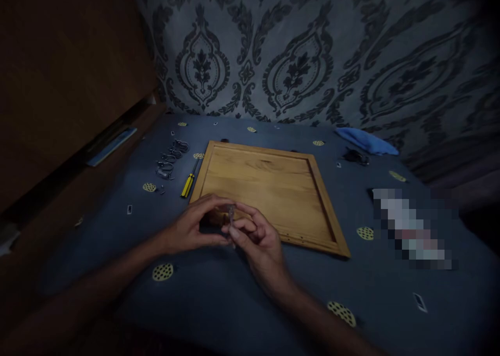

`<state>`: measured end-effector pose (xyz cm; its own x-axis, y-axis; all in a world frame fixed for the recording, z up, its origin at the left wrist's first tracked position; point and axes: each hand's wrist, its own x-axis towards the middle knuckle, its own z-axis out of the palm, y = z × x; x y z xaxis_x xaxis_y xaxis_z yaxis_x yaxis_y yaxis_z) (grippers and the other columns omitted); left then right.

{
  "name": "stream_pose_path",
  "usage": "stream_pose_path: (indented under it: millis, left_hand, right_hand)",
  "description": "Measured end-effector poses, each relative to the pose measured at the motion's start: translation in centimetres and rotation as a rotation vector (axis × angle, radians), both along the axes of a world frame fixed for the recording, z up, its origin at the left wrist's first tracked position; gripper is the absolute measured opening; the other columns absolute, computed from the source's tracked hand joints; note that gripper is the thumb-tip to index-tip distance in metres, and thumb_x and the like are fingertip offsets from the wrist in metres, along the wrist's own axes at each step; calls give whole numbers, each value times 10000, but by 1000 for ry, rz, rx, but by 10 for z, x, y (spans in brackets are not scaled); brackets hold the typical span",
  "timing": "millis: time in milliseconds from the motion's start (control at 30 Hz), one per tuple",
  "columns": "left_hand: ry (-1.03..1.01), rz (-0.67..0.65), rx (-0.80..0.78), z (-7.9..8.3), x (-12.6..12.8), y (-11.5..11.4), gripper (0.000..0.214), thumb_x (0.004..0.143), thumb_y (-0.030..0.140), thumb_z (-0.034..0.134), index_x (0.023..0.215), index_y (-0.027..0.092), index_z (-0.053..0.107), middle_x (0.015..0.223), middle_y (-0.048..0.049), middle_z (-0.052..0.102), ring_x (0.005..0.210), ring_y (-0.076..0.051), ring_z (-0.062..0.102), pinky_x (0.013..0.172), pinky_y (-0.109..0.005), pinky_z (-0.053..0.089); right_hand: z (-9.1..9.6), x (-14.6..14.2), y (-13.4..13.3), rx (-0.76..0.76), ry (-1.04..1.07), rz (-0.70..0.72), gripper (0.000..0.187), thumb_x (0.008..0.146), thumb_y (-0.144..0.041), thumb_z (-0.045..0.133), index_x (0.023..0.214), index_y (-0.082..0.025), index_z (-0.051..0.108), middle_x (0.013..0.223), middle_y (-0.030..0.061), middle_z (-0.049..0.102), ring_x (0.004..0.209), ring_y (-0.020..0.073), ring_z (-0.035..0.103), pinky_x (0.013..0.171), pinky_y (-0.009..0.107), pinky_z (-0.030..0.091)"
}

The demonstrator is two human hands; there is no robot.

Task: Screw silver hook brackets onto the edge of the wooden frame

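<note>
Part: small metal part (230, 211), dim and blurred, kind unclear; held in the air over the near-left corner of the tray (273, 189).
Axis: long axis roughly upright, top end showing above the fingertips.
Right hand (258, 241): thumb and forefinger pinched together on the part's lower end; other fingers curled under.
Left hand (193, 225): reaches in from the left, fingers arched over, tips meeting the part's left side; grip or mere touch cannot be told.
Bearing: part sits between the two sets of fingertips, right of the left palm and up-left of the right knuckles; both hands equally near, in contact.
Tray: wooden, lying flat on the blue cover (234, 304).
Screwdriver (188, 184): yellow handle, just beside the tray's left edge, shaft pointing away; nearer the left hand.
Hooks (172, 155): metal, in a row farther back-left, well apart from the hands.
Rag (365, 139): blue, at the far right.
</note>
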<state>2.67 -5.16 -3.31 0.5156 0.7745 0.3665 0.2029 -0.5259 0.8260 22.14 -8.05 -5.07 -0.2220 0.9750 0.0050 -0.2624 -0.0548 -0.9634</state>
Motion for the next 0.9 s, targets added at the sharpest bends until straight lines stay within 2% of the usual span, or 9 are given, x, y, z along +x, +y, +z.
stream_pose_path:
  millis: [167,267,367,500,633,700,767,800,900]
  left_hand:
    - [-24,12,32,-3,1,0,657,829,432,840,1405,273,567,1213,-98,662,1099,-257,648,955,-412,544]
    - [-42,45,43,-5,2,0,630,850,431,821,1405,286,561,1204,-91,652,1108,-256,644,942,-412,545]
    - [-40,67,75,-8,4,0,554,876,443,791,1361,278,583,1195,-88,658,1122,-257,644,935,-408,542]
    - [-25,109,108,-10,6,-1,501,881,495,770,1291,254,612,1125,-78,664,1054,-242,652,878,-370,538]
    - [1,151,128,-6,3,2,506,850,533,788,1219,223,634,1137,-89,658,1088,-257,635,921,-377,521]
    - [28,165,121,-1,-3,5,506,851,530,787,1211,210,632,1136,-92,658,1059,-248,648,868,-346,532]
    - [61,184,107,5,-12,11,514,859,520,781,1231,202,624,1106,-82,657,979,-220,660,746,-289,525]
    - [77,198,103,7,-17,14,522,857,516,783,1242,201,621,1090,-74,656,951,-209,656,707,-272,512]
    - [128,250,99,14,-34,21,532,850,502,792,1249,195,621,1073,-59,653,942,-203,638,723,-273,492]
  right_hand:
    - [1,-4,4,-147,235,86,500,797,-389,840,1246,-263,660,867,14,722,791,157,688,706,256,577]
    - [1,-4,6,-178,303,146,478,810,-357,831,1248,-277,657,865,1,706,771,137,671,685,236,565]
    - [-1,-5,6,-174,306,145,490,797,-345,838,1247,-280,655,892,5,705,837,145,690,694,232,559]
    - [-3,-7,6,-122,227,108,488,791,-373,830,1236,-267,659,926,31,725,888,179,707,729,277,577]
    - [-2,-8,9,-29,111,65,433,824,-408,788,1211,-249,676,974,57,749,852,188,711,731,307,586]
    - [-1,-6,11,41,27,24,382,868,-418,734,1201,-238,678,1000,66,754,788,174,698,703,306,580]
    - [2,-2,13,127,-76,-28,329,914,-407,676,1189,-227,678,1020,70,754,733,158,676,688,304,571]
    - [3,0,14,175,-135,-54,298,932,-394,652,1174,-221,680,1024,72,753,736,159,674,697,307,569]
    - [5,2,15,328,-335,-104,200,968,-316,590,1098,-210,699,1006,72,744,862,199,693,777,336,557]
